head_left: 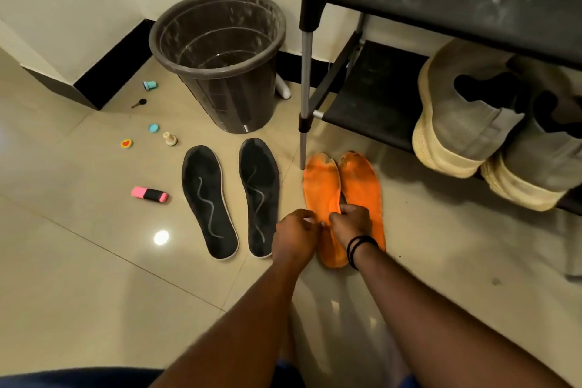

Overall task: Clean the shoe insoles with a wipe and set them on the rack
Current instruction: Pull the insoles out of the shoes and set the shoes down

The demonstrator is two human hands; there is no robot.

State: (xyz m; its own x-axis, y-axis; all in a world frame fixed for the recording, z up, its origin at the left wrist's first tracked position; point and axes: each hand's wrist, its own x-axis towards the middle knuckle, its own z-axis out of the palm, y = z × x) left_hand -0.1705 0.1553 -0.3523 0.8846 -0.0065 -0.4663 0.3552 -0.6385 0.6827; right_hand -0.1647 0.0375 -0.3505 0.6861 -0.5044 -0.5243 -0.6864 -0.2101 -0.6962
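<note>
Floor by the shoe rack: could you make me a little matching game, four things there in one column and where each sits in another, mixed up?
Things:
1. black insoles
2. orange insoles
3. grey shoes
4. pink highlighter

Places:
A. on the rack's lower shelf
B. under both hands
C. floor, in front of the bin
D. floor, left of the black pair

Pairs: 1-C, 2-B, 3-A, 4-D

Open tiled floor (78, 277) spreads wide at near left. Farther left, a pink highlighter (149, 194) and small caps (153, 128) dot it. A dark bin (220, 63) stands at the far wall. Right, the rack's leg (305, 104) stands touching the orange insoles (362, 186), and grey shoes (466, 116) fill the lower shelf's right; its left lies bare.
</note>
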